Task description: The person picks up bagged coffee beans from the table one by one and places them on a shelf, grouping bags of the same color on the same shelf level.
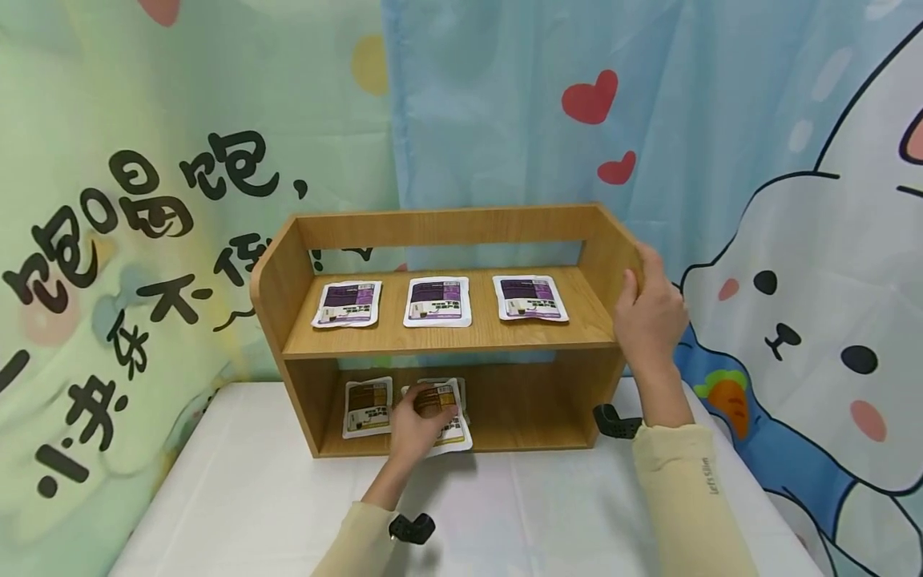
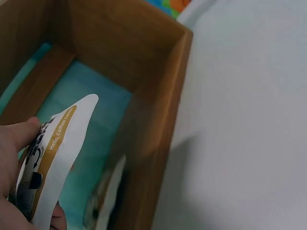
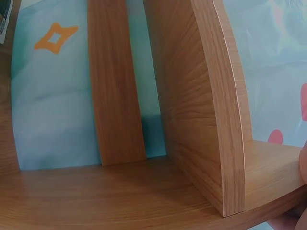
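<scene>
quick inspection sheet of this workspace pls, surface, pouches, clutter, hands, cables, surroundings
surface: table under a white cloth, carrying a two-level wooden shelf.
job's things: three purple pouches lie flat in a row on the upper level; a brown-label pouch rests in the lower level; another brown-label pouch, the held pouch, sits at the lower level's front edge.
clutter: nothing seen.
hands: left hand grips the held pouch, fingers curled over it; right hand grips the shelf's right side panel.
cables: nothing seen; small black wrist devices only.
surroundings: cartoon-printed curtains behind.
</scene>
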A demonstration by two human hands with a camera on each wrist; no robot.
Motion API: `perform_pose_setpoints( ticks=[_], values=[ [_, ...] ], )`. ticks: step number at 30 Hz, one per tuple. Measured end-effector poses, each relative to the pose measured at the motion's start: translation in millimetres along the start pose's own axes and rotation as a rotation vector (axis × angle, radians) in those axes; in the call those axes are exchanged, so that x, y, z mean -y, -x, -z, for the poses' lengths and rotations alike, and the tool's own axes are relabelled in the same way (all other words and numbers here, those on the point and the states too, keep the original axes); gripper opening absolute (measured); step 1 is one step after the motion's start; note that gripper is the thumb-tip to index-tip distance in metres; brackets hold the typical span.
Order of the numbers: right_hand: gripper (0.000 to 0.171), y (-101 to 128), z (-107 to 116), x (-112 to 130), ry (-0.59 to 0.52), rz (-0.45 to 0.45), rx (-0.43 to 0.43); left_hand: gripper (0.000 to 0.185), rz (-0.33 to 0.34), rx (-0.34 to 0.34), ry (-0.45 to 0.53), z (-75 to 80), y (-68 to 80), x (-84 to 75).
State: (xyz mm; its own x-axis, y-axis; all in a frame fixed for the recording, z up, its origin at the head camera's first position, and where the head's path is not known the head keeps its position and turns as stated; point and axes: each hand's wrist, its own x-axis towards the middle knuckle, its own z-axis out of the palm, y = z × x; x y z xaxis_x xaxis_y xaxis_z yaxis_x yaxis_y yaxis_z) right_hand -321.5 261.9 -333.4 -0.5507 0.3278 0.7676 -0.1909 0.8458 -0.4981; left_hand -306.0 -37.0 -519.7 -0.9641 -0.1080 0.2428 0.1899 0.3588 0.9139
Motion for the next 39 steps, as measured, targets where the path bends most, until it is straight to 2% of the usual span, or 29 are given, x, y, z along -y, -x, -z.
perform_pose_setpoints(
  ticks=[6, 11, 19, 27, 31, 36, 39],
  values=[
    [0.036, 1.1, -0.1, -1.2, -0.002, 0.007, 0.001, 0.058, 0.010, 0.071, 0.004, -23.8, -7.1, -17.8],
    [0.037, -4.1, 0.4, 0.6, -0.014, 0.020, -0.011, 0.063, 0.017, 0.131, 0.025, -42.5, -19.1, -30.1],
    [0.037, -5.4, 1.7, 2.6, -0.008, 0.014, 0.008, 0.067, 0.051, 0.208, 0.124, -70.9, -30.1, -28.2],
    [0.036, 0.2, 1.3, -0.2, -0.006, 0.005, 0.000, 0.066, 0.087, 0.277, 0.150, -92.0, -36.1, -26.3],
    [0.035, 0.8, 1.3, -0.2, -0.012, 0.015, -0.013, 0.068, 0.061, 0.316, 0.148, -102.8, -42.0, -29.5],
    [0.035, -3.9, 0.7, -0.2, -0.015, 0.032, -0.025, 0.069, 0.020, 0.318, 0.093, -118.2, -49.4, -36.6],
    [0.036, -3.2, -1.1, -0.9, -0.011, 0.027, -0.022, 0.069, 0.048, 0.313, 0.060, -124.4, -48.4, -35.3]
  ],
)
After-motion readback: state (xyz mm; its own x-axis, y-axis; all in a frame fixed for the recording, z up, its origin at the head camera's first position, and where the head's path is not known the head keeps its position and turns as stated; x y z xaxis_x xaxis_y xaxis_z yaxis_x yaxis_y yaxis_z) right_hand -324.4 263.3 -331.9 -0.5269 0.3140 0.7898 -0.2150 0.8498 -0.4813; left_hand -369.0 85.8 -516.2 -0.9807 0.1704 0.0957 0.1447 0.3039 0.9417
